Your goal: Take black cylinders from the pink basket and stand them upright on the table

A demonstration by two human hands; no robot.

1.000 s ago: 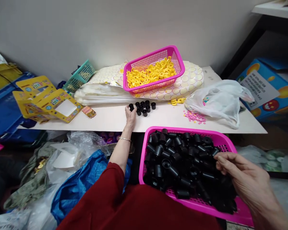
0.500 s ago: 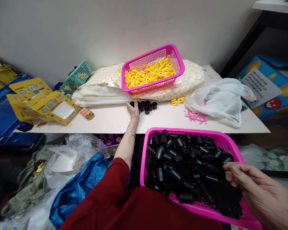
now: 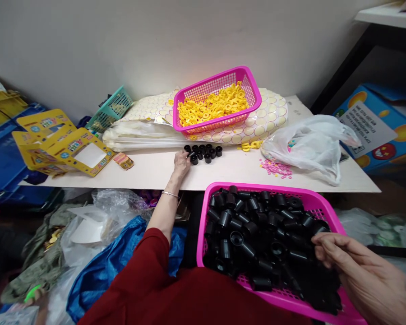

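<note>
Head view: left hand (image 3: 182, 163), grip indeterminate; black caps (image 3: 207, 158) immediately to its right, on the counter (image 3: 149, 174). Right hand (image 3: 362, 268), grip likewise indeterminate; pink basket (image 3: 200, 239) of black cylinders (image 3: 225, 248) to its left.

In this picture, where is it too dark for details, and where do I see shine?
Head view: black parts merge into one dark mass at the lower right of the front pink basket. Head view: small pale glints on black parts farther left.
</note>
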